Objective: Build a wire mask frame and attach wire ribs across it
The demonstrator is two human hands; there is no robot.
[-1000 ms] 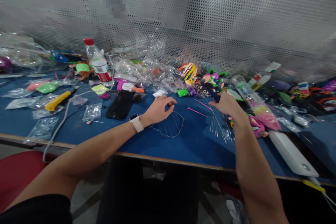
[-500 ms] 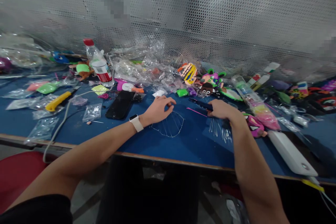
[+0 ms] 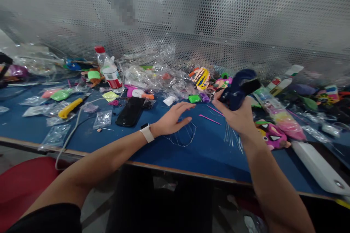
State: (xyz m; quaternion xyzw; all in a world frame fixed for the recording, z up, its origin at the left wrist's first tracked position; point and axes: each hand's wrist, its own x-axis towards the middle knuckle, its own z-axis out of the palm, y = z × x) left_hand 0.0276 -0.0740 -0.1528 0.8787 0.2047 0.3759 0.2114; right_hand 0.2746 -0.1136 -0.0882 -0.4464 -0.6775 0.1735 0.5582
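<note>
My left hand (image 3: 173,119), with a watch (image 3: 147,133) at the wrist, is held low over a thin, pale wire-like outline (image 3: 188,142) on the blue table. Its fingers are stretched and the thumb stands apart, with nothing held. My right hand (image 3: 240,121) is wrapped round a bulky dark blue tool (image 3: 236,93) with a black end, lifted off the table; its exact kind is unclear. Below that hand lie several thin clear sticks or wires (image 3: 232,138). Between the hands are pink thin sticks (image 3: 210,119).
Behind stand a red-capped bottle (image 3: 111,74), crumpled plastic bags (image 3: 153,76) and colourful clay figures (image 3: 201,79). To the left lie a black phone (image 3: 129,112) and a yellow cutter (image 3: 70,108). A white box-like device (image 3: 318,167) sits at right, near the front edge.
My right hand has raised and turned the dark blue tool, uncovering another pink stick. My left hand's fingers have gone from curled to stretched out. The view has shifted slightly.
</note>
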